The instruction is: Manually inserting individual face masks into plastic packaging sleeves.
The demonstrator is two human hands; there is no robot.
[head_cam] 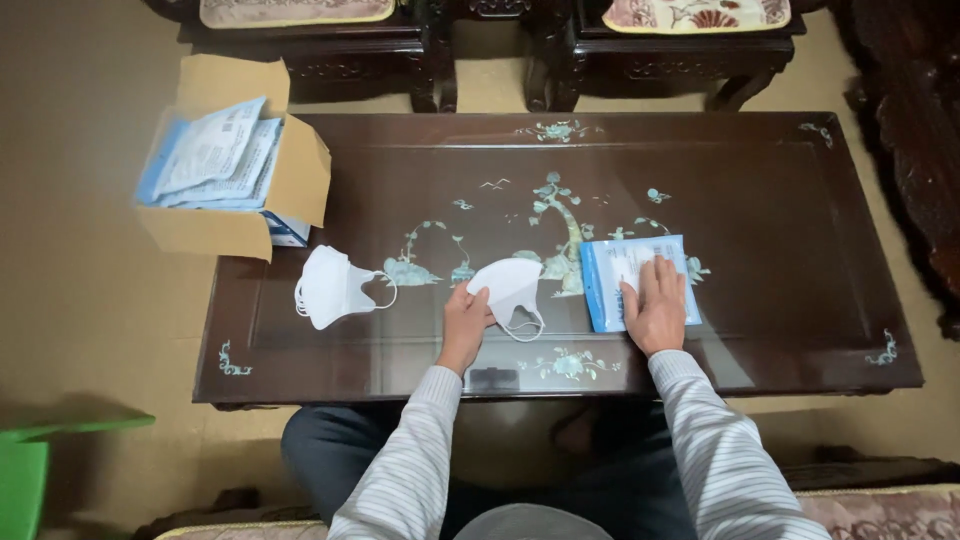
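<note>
My left hand (466, 322) pinches the near left edge of a folded white face mask (510, 285) that lies on the dark inlaid table (760, 200), its ear loop hanging toward me. My right hand (657, 310) rests flat, fingers together, on a blue and white flat packet (618, 280) just right of the mask. A small stack of white masks (328, 285) lies further left on the table, apart from both hands.
An open cardboard box (300, 175) holding several blue and white packets (210, 155) sits on the table's far left corner, overhanging the edge. Dark wooden chairs (350, 50) stand behind the table. A green stool (25, 470) is at lower left.
</note>
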